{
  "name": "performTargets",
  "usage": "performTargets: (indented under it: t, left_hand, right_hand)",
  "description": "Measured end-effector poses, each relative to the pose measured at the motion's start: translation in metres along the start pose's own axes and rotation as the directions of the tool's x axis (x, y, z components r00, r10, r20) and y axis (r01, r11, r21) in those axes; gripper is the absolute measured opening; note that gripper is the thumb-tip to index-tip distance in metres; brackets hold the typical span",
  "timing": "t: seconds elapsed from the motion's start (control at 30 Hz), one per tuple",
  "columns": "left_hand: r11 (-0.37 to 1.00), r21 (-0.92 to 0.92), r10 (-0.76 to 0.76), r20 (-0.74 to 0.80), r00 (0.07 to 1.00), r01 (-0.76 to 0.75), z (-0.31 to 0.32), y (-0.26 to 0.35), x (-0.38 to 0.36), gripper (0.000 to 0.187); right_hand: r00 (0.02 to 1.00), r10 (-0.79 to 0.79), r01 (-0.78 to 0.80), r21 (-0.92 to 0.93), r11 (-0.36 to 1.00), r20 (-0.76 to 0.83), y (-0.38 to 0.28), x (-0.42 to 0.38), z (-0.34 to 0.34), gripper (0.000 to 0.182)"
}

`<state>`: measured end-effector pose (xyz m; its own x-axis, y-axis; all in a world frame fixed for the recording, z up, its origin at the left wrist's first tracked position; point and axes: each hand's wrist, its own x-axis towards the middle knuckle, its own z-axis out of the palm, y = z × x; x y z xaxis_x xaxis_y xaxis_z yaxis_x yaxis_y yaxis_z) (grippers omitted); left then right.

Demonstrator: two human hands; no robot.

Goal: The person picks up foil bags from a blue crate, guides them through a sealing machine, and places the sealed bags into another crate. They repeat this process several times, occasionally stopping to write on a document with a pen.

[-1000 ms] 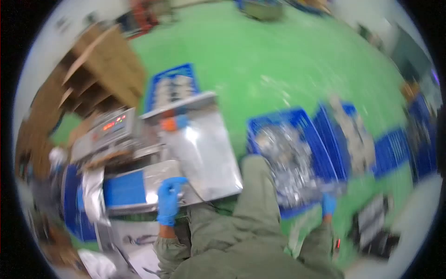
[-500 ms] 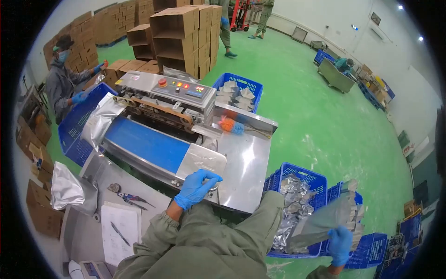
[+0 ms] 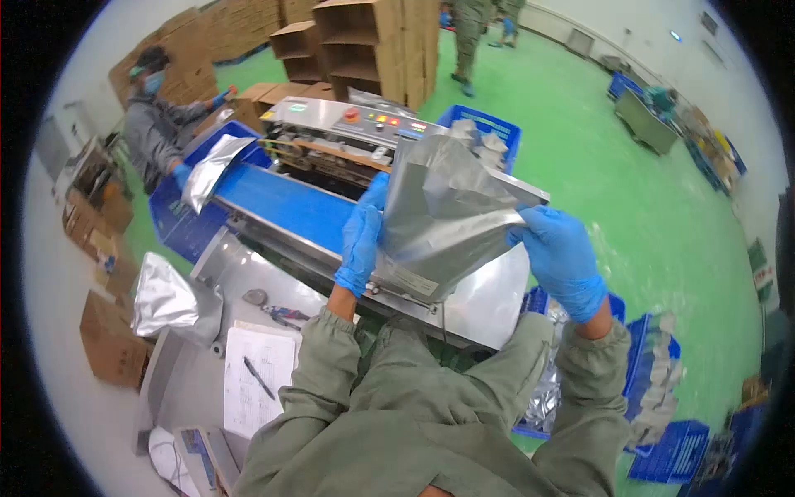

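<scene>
A silver foil bag (image 3: pixel 443 219) is held up in front of me, above the metal plate of the sealing machine (image 3: pixel 331 124). My left hand (image 3: pixel 362 236), in a blue glove, grips the bag's left edge. Its right edge is pinched by my gloved right hand (image 3: pixel 563 261). A pale label shows near the bag's lower edge. Behind my left hand runs the machine's blue conveyor belt (image 3: pixel 286 195), with another foil bag (image 3: pixel 217 172) at its far left end.
Left of me, a metal table (image 3: pixel 186 377) bears a standing foil bag (image 3: pixel 175 302), papers (image 3: pixel 255 385) with a pen, and pliers (image 3: pixel 286 315). Blue crates (image 3: pixel 662 451) with foil bags stand at right. A co-worker (image 3: pixel 153 124) is beyond the belt; cardboard boxes (image 3: pixel 356 41) are stacked behind.
My right hand has brought the foil bag up from the crates on the right to the front of me. My left hand has risen off the machine's plate and taken the bag's left edge.
</scene>
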<state>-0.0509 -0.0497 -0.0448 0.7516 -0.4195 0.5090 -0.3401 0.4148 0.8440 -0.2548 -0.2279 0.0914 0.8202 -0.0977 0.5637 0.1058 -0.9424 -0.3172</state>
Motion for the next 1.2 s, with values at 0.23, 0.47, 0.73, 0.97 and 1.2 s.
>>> performTargets:
  t: [0.23,0.47,0.73,0.97,1.2]
  left_hand:
    - [0.953,-0.23,-0.214,-0.042,0.976,0.199,-0.019,0.004,0.004,0.028]
    - [0.984,-0.124,-0.152,-0.185,0.971,0.131,-0.004,0.017,0.035,0.011]
    - [0.976,0.09,-0.176,-0.208,0.962,0.198,-0.003,-0.026,0.071,0.015]
    - [0.832,0.395,-0.382,-0.102,0.918,0.39,-0.004,-0.108,0.053,0.018]
    - [0.663,0.518,-0.531,-0.183,0.828,0.54,-0.019,-0.117,0.044,0.027]
  right_hand:
    - [0.838,0.398,-0.112,0.596,0.795,-0.373,-0.033,-0.005,0.064,0.024]
    - [0.818,0.478,-0.232,0.576,0.783,-0.32,0.001,-0.035,0.128,0.009]
    - [0.668,0.707,-0.355,0.734,0.578,-0.233,0.028,-0.038,0.126,0.012]
    - [0.56,0.829,-0.474,0.815,0.334,-0.014,0.092,-0.07,0.16,0.018]
    - [0.533,0.843,-0.544,0.791,0.281,0.067,0.105,-0.069,0.187,0.026]
